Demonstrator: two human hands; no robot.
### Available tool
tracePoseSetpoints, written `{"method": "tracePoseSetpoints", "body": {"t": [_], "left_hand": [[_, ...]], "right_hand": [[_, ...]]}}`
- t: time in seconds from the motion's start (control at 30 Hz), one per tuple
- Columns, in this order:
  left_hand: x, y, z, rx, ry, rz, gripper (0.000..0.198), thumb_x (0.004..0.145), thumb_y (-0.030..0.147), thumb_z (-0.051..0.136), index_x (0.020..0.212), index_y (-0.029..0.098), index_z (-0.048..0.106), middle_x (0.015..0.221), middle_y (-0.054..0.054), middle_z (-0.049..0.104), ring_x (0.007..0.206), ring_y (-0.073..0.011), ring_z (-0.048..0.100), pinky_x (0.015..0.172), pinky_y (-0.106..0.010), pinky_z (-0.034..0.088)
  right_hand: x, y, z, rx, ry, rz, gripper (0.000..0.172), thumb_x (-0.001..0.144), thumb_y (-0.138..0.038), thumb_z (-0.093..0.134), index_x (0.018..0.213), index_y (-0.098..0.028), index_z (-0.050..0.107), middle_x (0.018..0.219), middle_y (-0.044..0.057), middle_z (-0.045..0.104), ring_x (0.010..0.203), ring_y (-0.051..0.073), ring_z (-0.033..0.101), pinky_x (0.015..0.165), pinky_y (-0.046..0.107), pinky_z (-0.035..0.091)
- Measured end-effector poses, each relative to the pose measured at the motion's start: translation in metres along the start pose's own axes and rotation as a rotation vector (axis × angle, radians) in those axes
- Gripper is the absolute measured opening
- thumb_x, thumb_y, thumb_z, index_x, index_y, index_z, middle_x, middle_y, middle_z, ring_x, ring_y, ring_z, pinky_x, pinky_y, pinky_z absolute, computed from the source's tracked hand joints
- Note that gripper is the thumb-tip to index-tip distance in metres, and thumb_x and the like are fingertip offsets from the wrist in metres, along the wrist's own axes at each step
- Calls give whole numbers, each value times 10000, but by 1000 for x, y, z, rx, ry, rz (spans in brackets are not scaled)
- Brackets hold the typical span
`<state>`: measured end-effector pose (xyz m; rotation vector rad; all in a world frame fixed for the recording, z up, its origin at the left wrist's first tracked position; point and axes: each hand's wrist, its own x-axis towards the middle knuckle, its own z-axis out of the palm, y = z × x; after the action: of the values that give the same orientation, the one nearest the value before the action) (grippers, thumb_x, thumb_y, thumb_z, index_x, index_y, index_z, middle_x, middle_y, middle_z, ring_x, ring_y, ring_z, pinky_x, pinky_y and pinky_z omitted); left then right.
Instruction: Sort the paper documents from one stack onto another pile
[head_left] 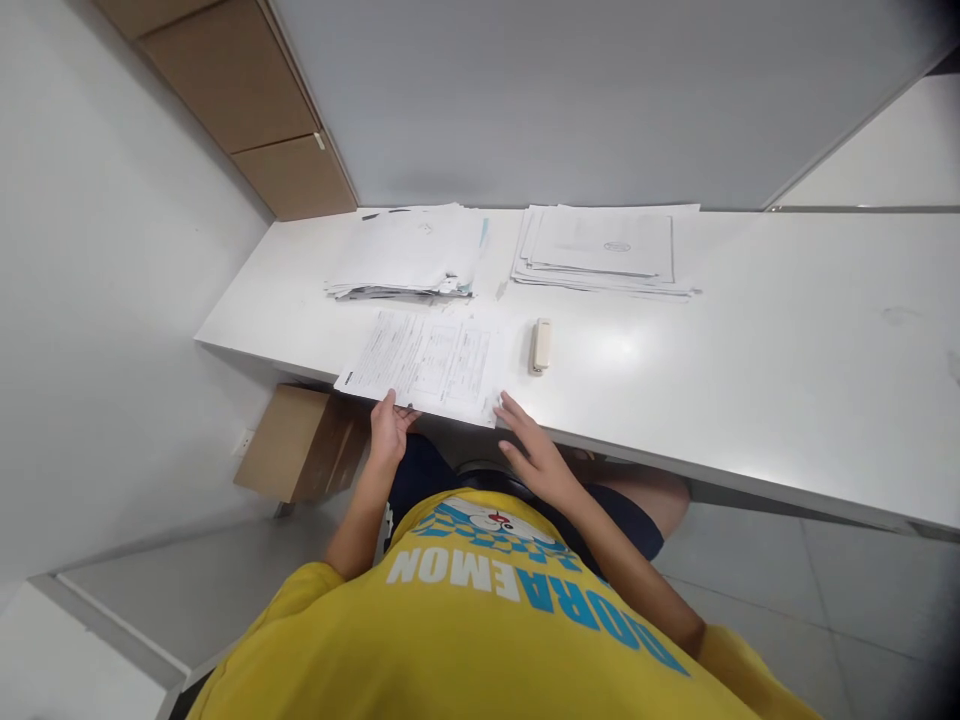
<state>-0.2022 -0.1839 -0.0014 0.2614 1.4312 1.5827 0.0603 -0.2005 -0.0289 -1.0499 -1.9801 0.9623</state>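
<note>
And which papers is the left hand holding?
The papers covered in print, at the front of the table; the left pile and right pile lie farther back, untouched.

Printed sheet (427, 365): white, dark lines of text, thin-ruled boxes. Stapler (542, 345): cream. Left paper stack (412, 250): white, touch of blue at edge. Right paper stack (600, 245): white, top page with dark oval mark. Table (787, 350): glossy white. Shirt (450, 640): yellow, blue and white lettering, blue-white checks. Shorts (421, 470): navy. Cabinet (232, 80): brown.
</note>
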Motion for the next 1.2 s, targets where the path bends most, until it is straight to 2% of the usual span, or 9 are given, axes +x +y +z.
{"method": "tracePoseSetpoints", "body": {"t": [0.13, 0.3, 0.4, 0.57, 0.73, 0.83, 0.93, 1.1, 1.2], "left_hand": [[-9, -12, -16, 4, 49, 11, 362, 778, 469, 767, 823, 145, 610, 631, 1, 624, 556, -126, 602, 600, -279, 526], [-23, -35, -36, 18, 40, -18, 429, 722, 515, 803, 847, 143, 632, 646, -15, 656, 578, -146, 626, 661, -316, 554], [-25, -40, -43, -1, -5, 0, 447, 719, 525, 796, 924, 150, 666, 792, -80, 734, 800, -234, 714, 769, -361, 573], [-15, -9, -58, -109, 92, 112, 366, 796, 492, 689, 983, 178, 712, 1084, -119, 760, 1180, -270, 659, 946, -339, 544], [-14, 30, -68, 69, -218, 43, 545, 798, 532, 681, 1227, 196, 683, 1125, -129, 744, 935, -230, 717, 780, -294, 559], [-17, 28, -45, 264, -354, 6, 688, 738, 379, 789, 1381, 250, 581, 1145, -111, 738, 769, -178, 705, 712, -266, 534], [-21, 12, -1, 474, -467, 147, 723, 748, 274, 780, 1431, 273, 544, 1063, -71, 739, 669, -141, 658, 707, -264, 521], [-38, 3, 75, 774, -809, 493, 339, 838, 295, 715, 1171, 235, 740, 1040, -85, 735, 942, -245, 663, 903, -341, 506], [-54, 4, 102, 785, -1100, 544, 339, 798, 330, 778, 1124, 241, 757, 1090, -95, 742, 1095, -310, 646, 1031, -419, 459]], "right_hand": [[-41, 11, 22, 378, 91, 343, 526, 969, -498, 514, 1449, -283, 511, 1313, 137, 670, 1087, 269, 703, 914, 471, 592], [-23, 14, 51, 769, 60, 497, 586, 964, -569, 438, 1427, -216, 494, 1143, 140, 735, 915, 264, 733, 757, 425, 616], [-6, 13, 52, 710, 34, 509, 516, 899, -559, 557, 1275, -207, 571, 894, 83, 741, 687, 234, 692, 633, 390, 601], [-16, 17, 8, 362, -51, 519, 346, 880, -488, 576, 1084, -210, 610, 682, 1, 649, 487, 188, 565, 474, 348, 519], [-54, 17, -58, -49, 44, 512, 353, 877, -460, 562, 1117, -218, 654, 889, 95, 724, 826, 315, 674, 735, 453, 559], [-77, 16, -80, -14, 191, 590, 458, 850, -415, 609, 1274, -243, 631, 957, 74, 730, 850, 274, 673, 733, 396, 551], [-96, 14, -89, 222, 351, 686, 518, 794, -385, 674, 1297, -268, 639, 780, -5, 675, 665, 184, 614, 586, 293, 506], [-113, 4, -104, 557, 594, 793, 400, 670, -320, 738, 1062, -242, 758, 750, -13, 681, 578, 126, 565, 479, 223, 428], [-119, 5, -121, 667, 752, 773, 323, 616, -254, 740, 932, -203, 779, 849, 33, 736, 656, 145, 631, 508, 223, 476]]}}
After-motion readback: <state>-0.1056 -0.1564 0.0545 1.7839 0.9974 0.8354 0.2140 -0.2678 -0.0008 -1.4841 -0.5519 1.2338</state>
